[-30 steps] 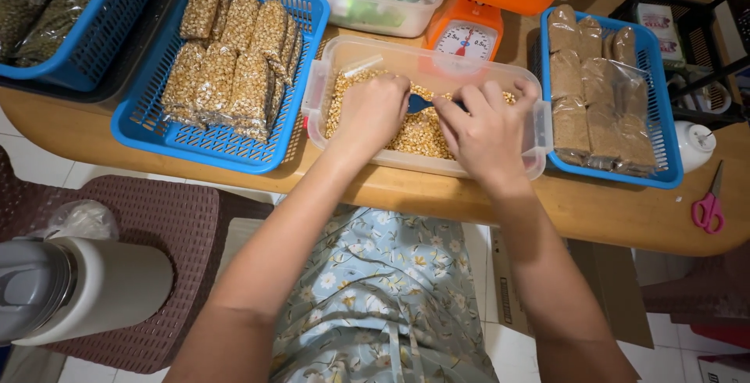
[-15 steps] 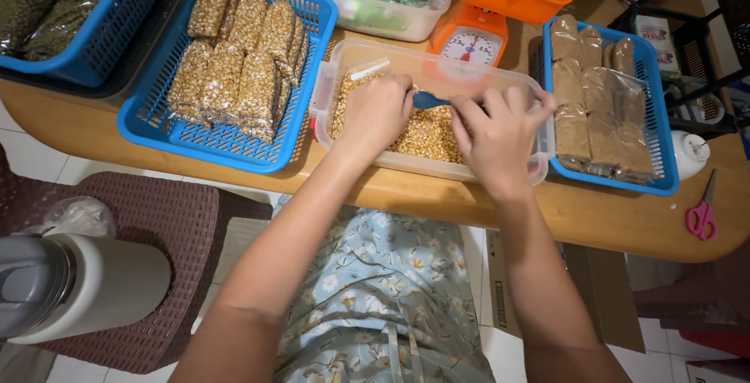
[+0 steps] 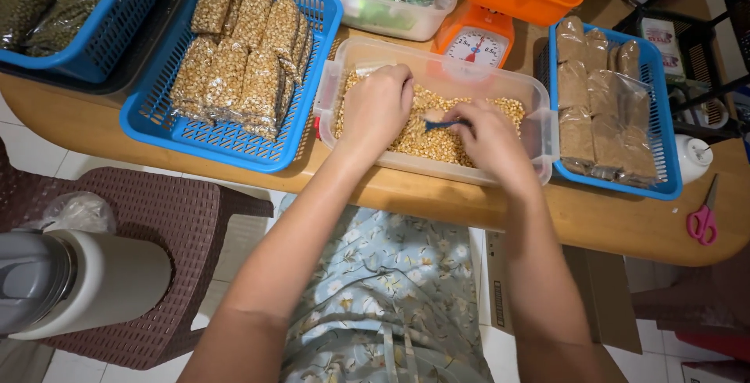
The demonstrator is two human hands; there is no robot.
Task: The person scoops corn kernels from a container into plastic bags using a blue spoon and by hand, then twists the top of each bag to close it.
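Head view: a person sits at a wooden table (image 3: 625,227), both hands down in a clear plastic tub (image 3: 539,129).
Landmark: the clear plastic tub, at the table's near edge, straight ahead of the person.
Loose kernels (image 3: 437,137): yellow grain covers the tub's floor in a fair layer, so plenty is left to pack.
Left hand (image 3: 377,106): inside the tub at its left end, fingers curled and pressed together over something pale; what it pinches is hidden, possibly an empty bag.
Right hand (image 3: 491,137): inside the tub right of centre, closed round the handle of a small blue scoop (image 3: 442,124) whose tip lies on the kernels.
Done so far: the blue basket (image 3: 156,121) just left of the tub holds about ten filled packets of kernels (image 3: 242,67), stacked in rows and close to filling it.
Other stock: a second blue basket (image 3: 672,164) touching the tub's right side holds brown-filled bags (image 3: 601,102); these look finished too.
Scale: an orange kitchen scale (image 3: 478,43) stands just behind the tub, its pan holding nothing that shows.
Scissors (image 3: 703,215): pink-handled, on the table well right of the tub, untouched.
Judgement: packing seems past halfway, with the scoop loading another portion.
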